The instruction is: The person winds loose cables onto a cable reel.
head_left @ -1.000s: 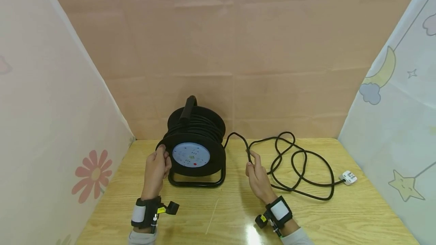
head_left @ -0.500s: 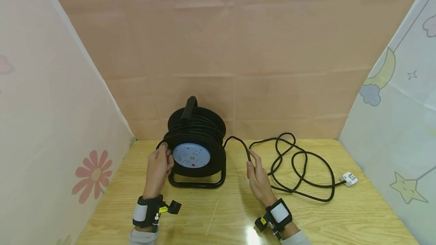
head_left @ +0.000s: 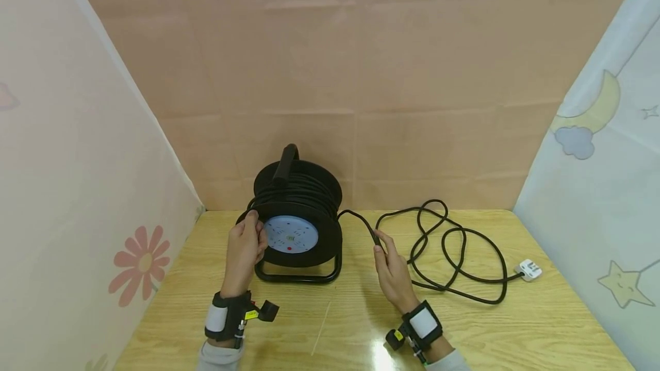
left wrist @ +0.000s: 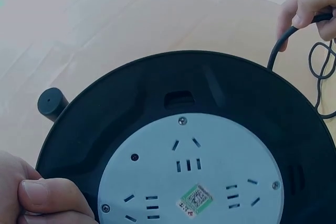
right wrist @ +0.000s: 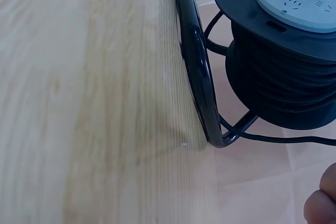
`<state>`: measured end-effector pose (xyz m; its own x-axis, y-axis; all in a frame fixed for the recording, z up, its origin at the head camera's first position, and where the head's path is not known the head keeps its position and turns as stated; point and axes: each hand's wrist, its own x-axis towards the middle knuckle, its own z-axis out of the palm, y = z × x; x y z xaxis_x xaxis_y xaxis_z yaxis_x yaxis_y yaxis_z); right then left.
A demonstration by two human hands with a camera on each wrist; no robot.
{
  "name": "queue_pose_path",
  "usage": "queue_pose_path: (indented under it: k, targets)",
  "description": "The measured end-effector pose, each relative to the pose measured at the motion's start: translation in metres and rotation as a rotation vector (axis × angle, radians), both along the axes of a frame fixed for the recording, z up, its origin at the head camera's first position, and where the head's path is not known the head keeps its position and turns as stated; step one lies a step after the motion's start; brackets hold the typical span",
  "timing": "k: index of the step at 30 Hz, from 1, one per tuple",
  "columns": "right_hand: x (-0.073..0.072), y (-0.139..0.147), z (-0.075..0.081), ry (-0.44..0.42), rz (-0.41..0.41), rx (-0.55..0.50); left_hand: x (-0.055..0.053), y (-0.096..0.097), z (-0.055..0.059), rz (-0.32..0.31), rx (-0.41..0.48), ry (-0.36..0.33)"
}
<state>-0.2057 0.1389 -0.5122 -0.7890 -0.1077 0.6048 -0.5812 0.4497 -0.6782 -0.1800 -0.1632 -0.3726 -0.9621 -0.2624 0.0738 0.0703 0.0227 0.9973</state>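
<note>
A black cable reel (head_left: 298,210) stands upright on the table in the head view, wound with black cable. Its front disc carries a pale blue round socket panel (left wrist: 189,177). My left hand (head_left: 246,245) is at the disc's left side, fingers curled and thumb pressed over them, gripping the reel; the part inside the fist is hidden. Loose cable (head_left: 356,214) leaves the reel's right side and runs to my right hand (head_left: 394,271), which pinches it between thumb and fingers. Only fingertips (right wrist: 321,205) of that hand show in the right wrist view.
Right of my right hand, more cable lies in loose loops (head_left: 454,256), ending in a white plug (head_left: 528,269). A black tube frame (right wrist: 199,72) supports the reel, with a carry handle (head_left: 285,165) on top. Brown paper (head_left: 356,73) backs the table (head_left: 330,325).
My left hand has moved up and slightly right, and the reel's front has turned a little clockwise. The cable's arch beside the reel sits lower. My right hand has barely moved.
</note>
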Motion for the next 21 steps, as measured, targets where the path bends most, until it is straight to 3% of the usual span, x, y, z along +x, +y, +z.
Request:
queue_pose_path:
  k: [4,7,15,21]
  targets:
    - [0.0,-0.001,0.0,0.028,-0.004,0.005,-0.009,-0.002,-0.013,-0.004,0.023,0.015]
    - [0.001,-0.002,0.0,0.044,-0.006,0.005,-0.011,0.0,-0.015,-0.013,0.027,0.039]
    - [0.001,-0.003,-0.002,0.073,-0.003,0.002,-0.011,0.009,-0.013,-0.044,0.044,0.073]
    - [0.001,-0.003,-0.002,0.1,-0.005,-0.006,-0.01,0.015,-0.01,-0.057,-0.021,0.095]
